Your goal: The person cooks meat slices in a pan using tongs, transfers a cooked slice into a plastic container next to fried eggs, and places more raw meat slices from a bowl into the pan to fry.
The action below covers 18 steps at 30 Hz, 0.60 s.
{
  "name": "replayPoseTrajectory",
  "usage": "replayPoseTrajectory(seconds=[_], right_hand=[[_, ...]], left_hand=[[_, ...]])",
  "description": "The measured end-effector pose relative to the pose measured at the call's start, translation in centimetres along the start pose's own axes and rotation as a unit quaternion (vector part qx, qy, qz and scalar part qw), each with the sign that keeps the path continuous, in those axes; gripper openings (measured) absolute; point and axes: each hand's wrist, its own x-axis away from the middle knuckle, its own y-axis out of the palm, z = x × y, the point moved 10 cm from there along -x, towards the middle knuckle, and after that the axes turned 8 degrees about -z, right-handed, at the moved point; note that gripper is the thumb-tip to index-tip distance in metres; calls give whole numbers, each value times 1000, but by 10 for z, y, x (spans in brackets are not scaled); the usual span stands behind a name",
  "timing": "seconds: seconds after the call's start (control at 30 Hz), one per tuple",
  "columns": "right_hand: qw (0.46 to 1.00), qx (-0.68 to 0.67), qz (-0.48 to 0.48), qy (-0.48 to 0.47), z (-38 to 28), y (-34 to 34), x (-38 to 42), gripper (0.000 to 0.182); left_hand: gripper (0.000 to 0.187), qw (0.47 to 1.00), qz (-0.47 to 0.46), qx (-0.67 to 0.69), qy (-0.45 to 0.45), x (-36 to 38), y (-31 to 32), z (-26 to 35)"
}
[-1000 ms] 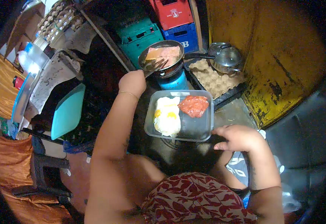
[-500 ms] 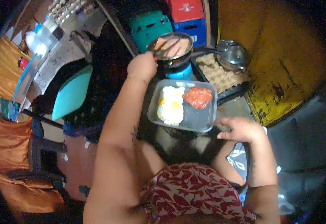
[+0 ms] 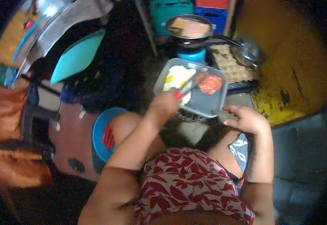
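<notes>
Clear plastic container (image 3: 209,103), uncovered — directly ahead of the body, on the near side of the blue stove (image 3: 191,56), apparently over a round metal grate (image 3: 191,117); inside, fried eggs (image 3: 178,77) at left, red meat (image 3: 210,84) at right. Left hand (image 3: 163,104): fingers wrapped round a metal utensil (image 3: 188,87) with red on the handle, prongs above the container between eggs and meat; fork or tongs — too smeared by motion to say. Right hand (image 3: 249,119): fingers apart, nothing held, just beside the container's near right corner. Frying pan (image 3: 170,30): on the stove, no hand on it, pink meat slices (image 3: 191,28) inside; handle jutting right, towards a lidded pot (image 3: 248,53).

Likely faults, by judgement: yolks torn, from prongs low over the eggs; red meat dropped, from a weak hold; container tipped, from a knock by the right hand or uneven footing; slices scorched, from heat unwatched; egg tray (image 3: 229,62) singed, from closeness to the stove.

Writing: green crate (image 3: 171,11), blue crate (image 3: 214,19), red crate (image 3: 212,3) — no brand legible; grey shorts (image 3: 239,152), white letter-like marks, unreadable.
</notes>
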Motion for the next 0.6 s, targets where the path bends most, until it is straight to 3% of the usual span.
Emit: replayPoseTrajectory(seconds=[0.13,0.3,0.37,0.47,0.53,0.6], right_hand=[[999,-31,-12,21,-17,-1,1,58],[999,-36,-23,34,-1,14,-14,57],[998,-30,-40,39,0,19,-18,57],[995,-48,-56,61,11,22,-23,57],[993,-69,-51,82,9,24,-22,57],[993,-67,-54,83,18,27,-25,56]], left_hand=[[27,997,-20,-71,-26,-13,55,9],[27,995,2,-86,-43,-15,72,5],[29,995,-44,-83,-28,-18,77,1],[34,999,-17,-22,-31,18,7,24],[43,998,57,34,13,47,-58,30],[51,980,168,107,-4,73,-110,-19]])
